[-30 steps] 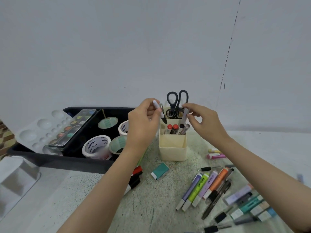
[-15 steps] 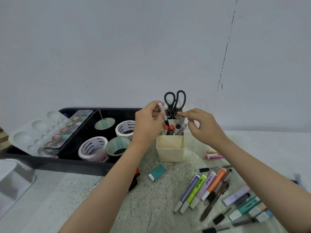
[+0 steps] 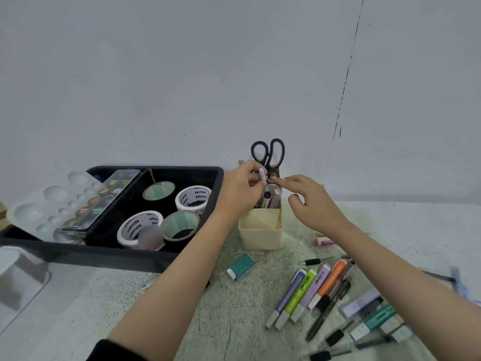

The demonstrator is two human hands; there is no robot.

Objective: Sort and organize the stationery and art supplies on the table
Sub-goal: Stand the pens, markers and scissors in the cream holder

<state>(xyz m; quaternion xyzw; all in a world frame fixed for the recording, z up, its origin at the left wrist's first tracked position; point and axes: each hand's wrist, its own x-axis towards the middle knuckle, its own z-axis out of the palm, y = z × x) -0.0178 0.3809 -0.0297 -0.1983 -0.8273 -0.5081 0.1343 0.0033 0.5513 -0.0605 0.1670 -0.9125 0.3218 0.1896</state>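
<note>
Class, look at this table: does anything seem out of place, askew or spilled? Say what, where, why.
Nothing is spilled. Highlighters and pens lie loose right of the cream holder, unsorted; a teal eraser lies alone before it; the white palette sits askew on the tray.

The speckled desk [image 3: 234,324] carried a black tray [image 3: 145,260] at the left, a cream pen pot [image 3: 260,231], a teal eraser [image 3: 241,266] and scattered highlighters [image 3: 304,293].

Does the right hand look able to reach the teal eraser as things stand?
Probably yes: the eraser lies uncovered on the table, just in front of the cup where the right hand is.
</note>
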